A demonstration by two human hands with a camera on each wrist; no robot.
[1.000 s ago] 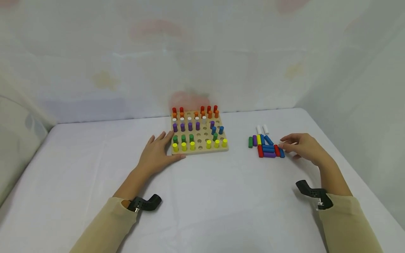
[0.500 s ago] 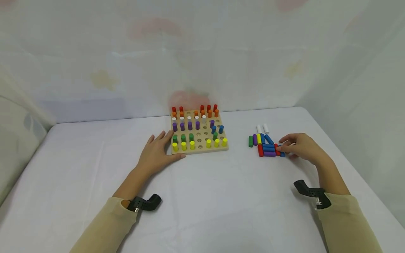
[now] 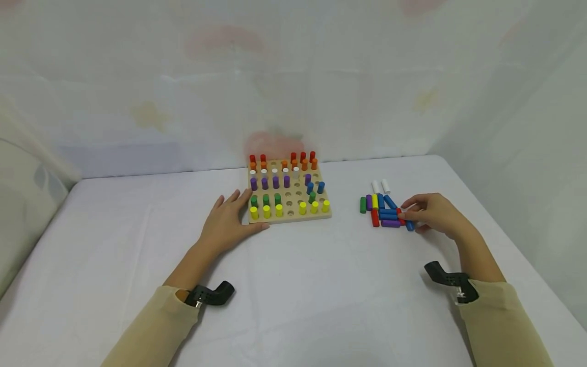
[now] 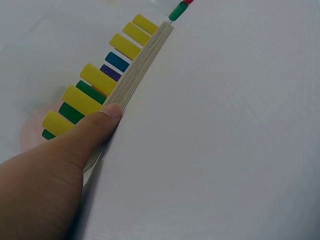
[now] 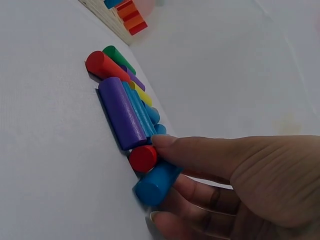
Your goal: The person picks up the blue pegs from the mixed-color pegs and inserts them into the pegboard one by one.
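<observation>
Left hand (image 3: 227,221) flat, fingers straight — right hand (image 3: 434,214) curled, pinching.

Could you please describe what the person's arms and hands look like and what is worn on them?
Both arms wear long, loose beige sleeves, the left sleeve and the right sleeve, ending at the wrists. The left hand and right hand are bare: no gloves, rings or watches show. A small black angled camera mount sits at each wrist, the left mount and the right mount, the right one showing a metal screw.
</observation>
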